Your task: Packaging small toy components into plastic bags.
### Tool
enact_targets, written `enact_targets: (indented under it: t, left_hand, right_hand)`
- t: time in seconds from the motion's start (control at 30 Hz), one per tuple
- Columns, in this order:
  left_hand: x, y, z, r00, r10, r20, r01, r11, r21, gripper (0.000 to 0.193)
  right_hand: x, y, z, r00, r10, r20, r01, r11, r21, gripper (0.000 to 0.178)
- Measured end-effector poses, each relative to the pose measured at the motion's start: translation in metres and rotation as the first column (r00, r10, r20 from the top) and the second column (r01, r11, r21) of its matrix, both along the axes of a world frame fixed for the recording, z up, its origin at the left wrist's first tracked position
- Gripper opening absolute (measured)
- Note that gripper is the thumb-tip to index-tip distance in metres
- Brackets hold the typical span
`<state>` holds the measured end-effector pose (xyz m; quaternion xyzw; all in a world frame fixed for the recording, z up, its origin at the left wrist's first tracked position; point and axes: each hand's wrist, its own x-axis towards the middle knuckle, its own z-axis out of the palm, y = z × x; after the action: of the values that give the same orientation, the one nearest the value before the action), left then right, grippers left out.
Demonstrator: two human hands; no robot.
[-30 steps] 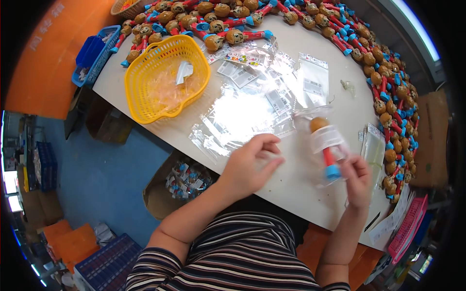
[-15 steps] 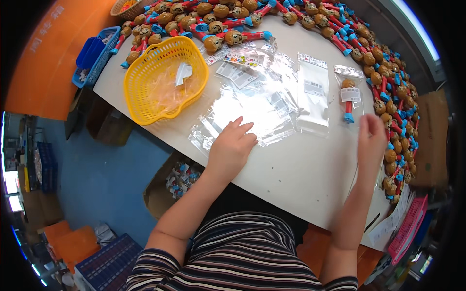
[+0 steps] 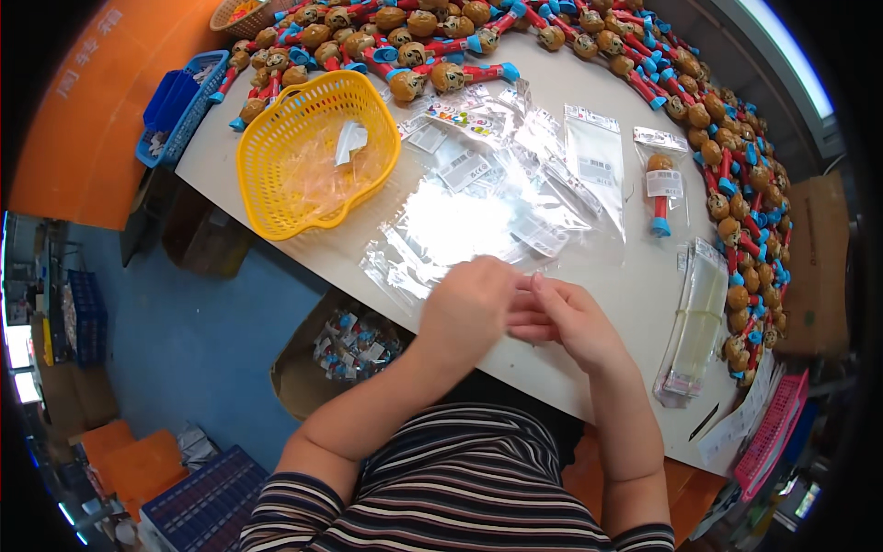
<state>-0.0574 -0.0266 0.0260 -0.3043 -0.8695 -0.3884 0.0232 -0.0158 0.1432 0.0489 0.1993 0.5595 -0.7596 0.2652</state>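
Note:
My left hand (image 3: 467,308) and my right hand (image 3: 575,322) meet over the table's front part, just below a loose pile of clear plastic bags (image 3: 460,216). The left one is curled and slightly blurred, its fingertips mostly hidden behind its back. On the right one, thumb and forefinger come together while the other fingers bend toward the left hand. Whatever lies between the fingertips cannot be made out. To the right is a bagged figure (image 3: 660,198) with a brown round head, red body and blue foot. A banded stack of clear bags (image 3: 694,317) lies nearer the right edge.
Heaps of brown-headed red and blue figures (image 3: 699,120) line the table's far and right sides. A yellow basket (image 3: 262,198) stands at left, beside a blue basket (image 3: 152,138). Below the front edge, a cardboard box (image 3: 294,373) holds bagged pieces. A pink basket (image 3: 777,437) sits at right.
My right hand has moved left from the right side to meet my left, uncovering the banded bag stack. My left hand has drawn back off the bag pile, whose top bags have shifted.

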Motion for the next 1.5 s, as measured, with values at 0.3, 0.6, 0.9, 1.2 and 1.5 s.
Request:
enact_targets:
  t: [0.3,0.6,0.9,1.2,1.5]
  left_hand:
    - [0.006,-0.002,0.017,0.94,0.083,0.331,-0.185,0.939,0.29,0.055]
    - [-0.005,0.014,-0.019,0.718,-0.056,0.694,-0.362,0.822,0.44,0.064]
    - [0.024,0.034,0.012,0.96,0.177,-0.214,-0.144,0.976,0.164,0.058]
    - [0.027,0.044,-0.013,0.987,0.047,-0.156,-0.039,0.998,0.052,0.018]
    - [0.019,0.045,-0.016,0.965,-0.01,-0.263,0.028,0.998,0.064,0.019]
  right_hand:
    - [0.026,0.037,0.0,0.978,0.204,-0.04,-0.204,0.979,0.004,0.029]
    - [0.045,0.042,0.0,0.996,-0.023,0.081,0.023,1.0,-0.007,0.023]
    - [0.053,0.045,-0.027,0.943,-0.325,-0.07,0.332,0.912,0.241,0.021]
    - [0.043,0.031,-0.032,0.919,-0.343,-0.196,0.372,0.917,0.144,0.021]
    - [0.009,0.235,0.008,0.909,0.001,-0.417,0.388,-0.368,0.845,0.025]
